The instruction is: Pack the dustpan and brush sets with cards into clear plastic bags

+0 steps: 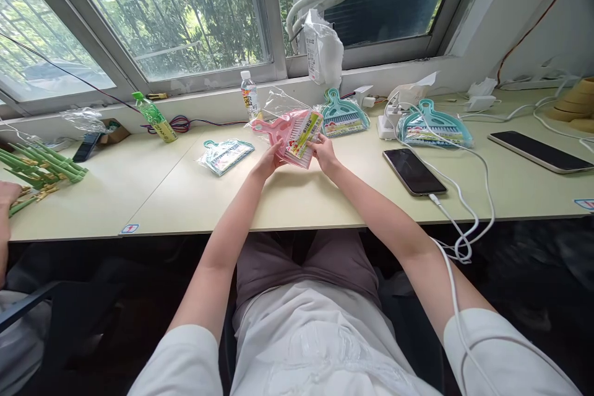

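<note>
- Your left hand (269, 162) and right hand (323, 151) both grasped a pink dustpan-and-brush set (288, 136) in clear wrapping, out in front of you, over the table (199, 195) (whether it touched the surface, you couldn't have told from this angle).
- The set's handle pointed left and slightly toward the window (199, 18); its broad end faced right, so the long axis ran mostly crosswise, dipping toward you at the right.
- Its yellow label (305, 134) slanted, the upper end leaning right.
- On your pale tabletop, one teal set (228, 156) lay left of your hands, another teal set (344, 117) just beyond your right hand, and a third teal set (435, 127) farther right, behind a phone (414, 172) with a white cable.
- Two bottles stood or leaned near the sill; at far left, another person's hand (7, 195) was beside green stalks (44, 168).
- Your bare forearms crossed the front edge and converged, left fingers at the set's near-left side, right fingers by the label.
</note>
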`<state>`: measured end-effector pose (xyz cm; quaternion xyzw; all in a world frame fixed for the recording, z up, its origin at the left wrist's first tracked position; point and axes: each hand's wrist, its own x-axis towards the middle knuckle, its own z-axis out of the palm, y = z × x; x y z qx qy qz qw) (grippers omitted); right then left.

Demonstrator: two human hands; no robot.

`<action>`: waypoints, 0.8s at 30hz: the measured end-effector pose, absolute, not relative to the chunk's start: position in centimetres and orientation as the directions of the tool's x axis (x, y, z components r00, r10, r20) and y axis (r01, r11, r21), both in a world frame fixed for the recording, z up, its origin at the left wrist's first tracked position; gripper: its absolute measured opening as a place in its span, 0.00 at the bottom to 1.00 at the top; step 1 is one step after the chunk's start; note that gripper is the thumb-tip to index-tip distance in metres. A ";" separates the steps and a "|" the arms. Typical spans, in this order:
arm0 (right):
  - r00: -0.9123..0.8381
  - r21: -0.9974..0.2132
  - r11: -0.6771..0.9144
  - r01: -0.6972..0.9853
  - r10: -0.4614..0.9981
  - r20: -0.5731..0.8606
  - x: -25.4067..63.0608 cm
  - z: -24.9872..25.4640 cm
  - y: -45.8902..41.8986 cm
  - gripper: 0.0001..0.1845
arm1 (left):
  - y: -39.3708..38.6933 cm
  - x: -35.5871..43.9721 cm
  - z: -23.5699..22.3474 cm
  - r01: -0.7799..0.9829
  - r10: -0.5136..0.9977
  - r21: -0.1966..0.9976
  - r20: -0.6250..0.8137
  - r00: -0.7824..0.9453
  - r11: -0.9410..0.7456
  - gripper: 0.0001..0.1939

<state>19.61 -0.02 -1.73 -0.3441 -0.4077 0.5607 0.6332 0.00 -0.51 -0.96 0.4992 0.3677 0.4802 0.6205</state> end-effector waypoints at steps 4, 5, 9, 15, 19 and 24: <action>0.085 -0.876 0.141 -0.461 0.990 0.115 19.7 -1.9 0.1 0.18 | -1.1 0.8 -0.9 -0.168 0.941 0.983 -0.012 0.339 0.073 0.32; 0.087 -0.875 0.144 -0.463 0.989 0.116 19.7 -1.9 0.1 0.18 | -1.1 0.9 -0.8 -0.180 0.949 0.982 0.004 0.314 0.056 0.32; 0.071 -0.879 0.123 -0.460 0.992 0.102 19.6 -1.8 -0.1 0.17 | -0.6 0.6 -0.5 -0.291 0.994 0.955 0.084 0.074 -0.059 0.32; 0.044 -0.888 0.092 -0.450 0.996 0.081 19.2 -1.6 -0.2 0.17 | -0.6 0.8 -0.4 -0.394 0.994 0.916 0.100 0.045 -0.074 0.39; 0.058 -0.882 0.124 -0.455 0.992 0.110 19.4 -1.9 0.2 0.18 | -1.5 1.9 -0.6 -0.415 0.970 0.907 0.157 0.188 -0.067 0.45; 0.097 -0.876 0.159 -0.456 0.987 0.129 19.4 -2.5 0.6 0.20 | -2.6 2.9 -0.4 -0.393 0.942 0.916 0.200 0.269 -0.082 0.47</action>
